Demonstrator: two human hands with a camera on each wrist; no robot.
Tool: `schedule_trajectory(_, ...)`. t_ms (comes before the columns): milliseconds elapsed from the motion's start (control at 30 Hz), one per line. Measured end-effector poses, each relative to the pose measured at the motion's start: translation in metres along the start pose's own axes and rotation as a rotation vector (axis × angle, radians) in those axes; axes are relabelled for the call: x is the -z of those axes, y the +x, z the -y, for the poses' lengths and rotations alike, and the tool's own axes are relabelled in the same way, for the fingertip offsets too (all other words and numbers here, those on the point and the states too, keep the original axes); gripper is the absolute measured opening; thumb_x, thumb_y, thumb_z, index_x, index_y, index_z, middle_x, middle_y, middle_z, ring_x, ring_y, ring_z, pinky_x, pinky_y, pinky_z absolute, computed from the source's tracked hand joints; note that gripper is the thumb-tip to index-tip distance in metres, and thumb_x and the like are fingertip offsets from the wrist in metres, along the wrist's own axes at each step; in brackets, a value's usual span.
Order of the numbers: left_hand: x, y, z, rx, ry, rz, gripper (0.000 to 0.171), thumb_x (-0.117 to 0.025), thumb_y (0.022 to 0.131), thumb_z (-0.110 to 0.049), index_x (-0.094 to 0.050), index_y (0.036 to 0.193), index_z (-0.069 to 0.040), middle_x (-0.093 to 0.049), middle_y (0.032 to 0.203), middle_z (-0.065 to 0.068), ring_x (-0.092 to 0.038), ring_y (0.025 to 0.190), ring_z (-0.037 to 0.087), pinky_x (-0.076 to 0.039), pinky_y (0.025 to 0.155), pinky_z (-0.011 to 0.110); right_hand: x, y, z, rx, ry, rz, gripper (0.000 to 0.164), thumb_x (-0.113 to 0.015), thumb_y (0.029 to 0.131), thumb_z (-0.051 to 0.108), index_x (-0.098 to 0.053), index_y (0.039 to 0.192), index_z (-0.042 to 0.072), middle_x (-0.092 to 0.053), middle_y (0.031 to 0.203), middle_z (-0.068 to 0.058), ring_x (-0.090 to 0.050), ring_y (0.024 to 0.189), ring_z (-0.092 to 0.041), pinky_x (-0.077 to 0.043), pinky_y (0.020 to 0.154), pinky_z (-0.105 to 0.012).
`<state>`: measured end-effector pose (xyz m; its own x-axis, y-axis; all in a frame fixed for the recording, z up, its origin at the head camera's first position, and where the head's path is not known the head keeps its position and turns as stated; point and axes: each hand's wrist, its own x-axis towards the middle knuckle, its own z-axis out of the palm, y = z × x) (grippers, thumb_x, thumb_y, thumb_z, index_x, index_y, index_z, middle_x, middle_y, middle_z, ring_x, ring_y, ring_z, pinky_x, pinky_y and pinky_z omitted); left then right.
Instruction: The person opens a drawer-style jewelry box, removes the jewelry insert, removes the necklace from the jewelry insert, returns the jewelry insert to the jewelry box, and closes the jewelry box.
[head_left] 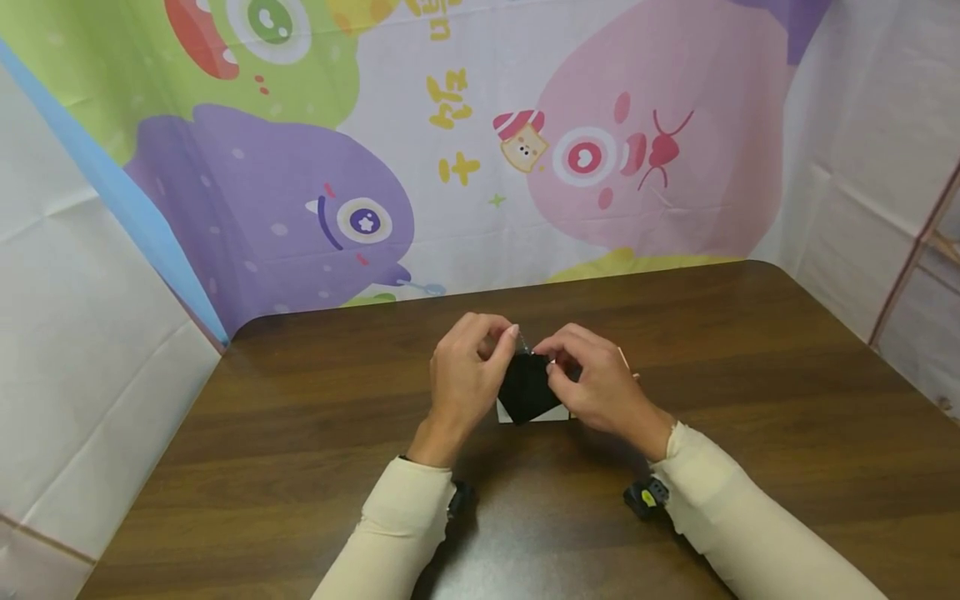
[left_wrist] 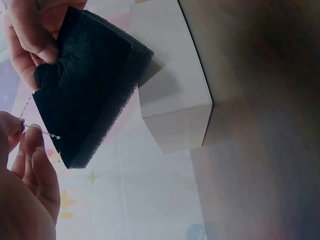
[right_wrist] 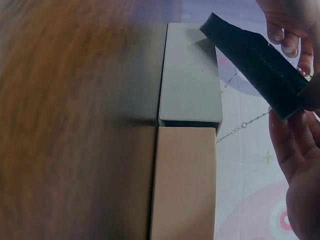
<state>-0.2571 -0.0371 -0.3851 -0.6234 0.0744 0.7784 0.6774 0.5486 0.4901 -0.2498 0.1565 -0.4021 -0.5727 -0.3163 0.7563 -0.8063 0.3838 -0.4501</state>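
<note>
loses stretches of thin chain [right_wrist: 255, 119] behind black pad [head_left: 528, 387] and fingertips. pinches chain in bent left hand [head_left: 465, 367]; grips pad in right hand [head_left: 596, 375], thumb against fingers, above white box [right_wrist: 192, 75] toward far edge of table [head_left: 300, 417]. beside tan box [right_wrist: 182, 185], opens at one end (interior too dark to tell).

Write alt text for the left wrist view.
A person's left hand pinches a thin silver chain at the edge of a black foam pad that the right hand grips. A white box is on the brown table nearby.
</note>
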Motion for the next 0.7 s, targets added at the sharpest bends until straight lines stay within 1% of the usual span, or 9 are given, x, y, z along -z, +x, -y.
schedule_trajectory(133, -0.0004, -0.0003, 0.0006, 0.006, -0.007, 0.004, 0.012, -0.069, 0.095, -0.022, -0.071, 0.089, -0.012, -0.06, 0.08, -0.004, -0.052, 0.06, 0.009, -0.044, 0.054, 0.028, 0.0002, 0.0004, 0.0004, 0.009, -0.007, 0.006, 0.023, -0.063, 0.083, -0.008, -0.071, 0.098, 0.006, -0.063, 0.09, 0.0, -0.055, 0.073, -0.009, -0.05, 0.063, -0.027)
schedule_trajectory(300, -0.0004, 0.0002, -0.0001, 0.004, -0.026, 0.004, 0.012, -0.068, 0.096, -0.021, -0.07, 0.09, -0.011, -0.064, 0.084, -0.002, -0.054, 0.061, 0.012, -0.045, 0.056, 0.029, 0.0007, 0.0003, 0.0011, 0.012, -0.012, 0.026, 0.022, -0.063, 0.084, -0.007, -0.071, 0.099, 0.006, -0.064, 0.091, 0.0, -0.056, 0.073, -0.009, -0.052, 0.063, -0.031)
schedule_trajectory(533, 0.0001, 0.0006, -0.0007, 0.004, -0.021, -0.006, 0.011, -0.068, 0.096, -0.019, -0.069, 0.089, -0.01, -0.064, 0.084, -0.001, -0.054, 0.062, 0.009, -0.046, 0.056, 0.029, 0.0004, -0.0004, 0.0009, 0.016, -0.011, 0.034, 0.021, -0.063, 0.084, -0.006, -0.07, 0.1, 0.006, -0.064, 0.093, -0.001, -0.056, 0.073, -0.009, -0.052, 0.063, -0.031)
schedule_trajectory(700, 0.0015, 0.0006, -0.001, 0.012, -0.021, 0.011, 0.01, -0.068, 0.096, -0.018, -0.068, 0.091, -0.009, -0.063, 0.083, -0.001, -0.053, 0.061, 0.008, -0.045, 0.055, 0.028, 0.0, -0.0008, -0.0011, 0.018, -0.022, 0.031, 0.02, -0.062, 0.085, -0.004, -0.07, 0.099, 0.007, -0.063, 0.093, 0.002, -0.055, 0.074, -0.007, -0.051, 0.064, -0.029)
